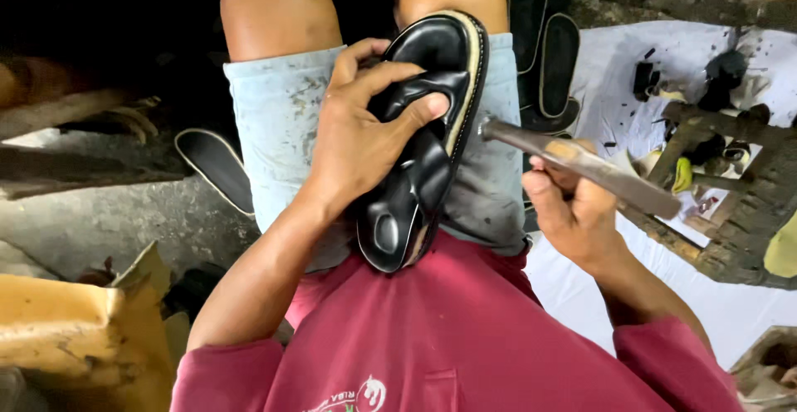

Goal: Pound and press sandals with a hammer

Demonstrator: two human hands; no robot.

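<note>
The black sandal (423,142) lies on the lap, between the knees, its long axis running from the belly away toward the knees, one end near the shirt (448,337), the other pointing away and slightly right. The left hand (357,142) presses flat on its upper strap, fingers spread over it, so this hand is nearer. The right hand (573,213) sits just right of the sandal, closed around a tool (581,163) whose metal tip points left and touches the pale sole edge.
</note>
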